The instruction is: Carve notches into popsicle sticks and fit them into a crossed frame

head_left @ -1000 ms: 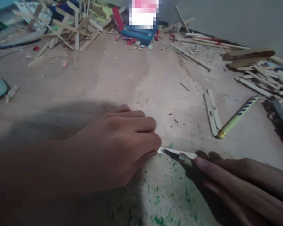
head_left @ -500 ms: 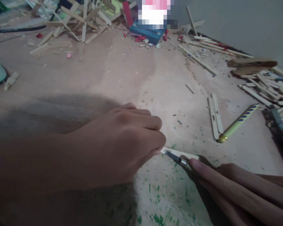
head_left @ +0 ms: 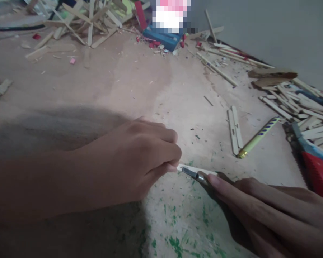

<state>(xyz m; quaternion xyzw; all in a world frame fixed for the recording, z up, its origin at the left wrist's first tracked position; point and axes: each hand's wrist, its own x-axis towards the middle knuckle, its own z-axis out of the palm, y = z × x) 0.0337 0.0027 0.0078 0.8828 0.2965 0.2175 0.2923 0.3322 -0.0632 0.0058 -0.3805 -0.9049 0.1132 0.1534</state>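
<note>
My left hand (head_left: 150, 150) is closed, its thumb and fingers pinching one end of a pale popsicle stick (head_left: 201, 169) low over the table. Most of the stick's left end is hidden by the fingers. My right hand (head_left: 258, 204) grips a craft knife (head_left: 191, 173), with the forefinger stretched along its metal collar. The blade lies against the stick, just right of my left fingertips. The knife's handle is largely hidden under the right hand. Right of the hands, two notched popsicle sticks (head_left: 234, 130) lie side by side, touching or nearly touching a yellow-green pencil (head_left: 258, 138) with dark spots.
A red-handled saw (head_left: 316, 172) lies at the right edge, beside a pile of popsicle sticks (head_left: 298, 104). Crossed sticks (head_left: 90, 25) stand at the back left. A blue block (head_left: 163, 37) sits at the back among red scraps. Green marks (head_left: 174, 243) stain the wooden table.
The whole view has shifted, so things on the table appear further left and more of the red saw handle shows. Both hands keep their grips, with the blade still at the stick.
</note>
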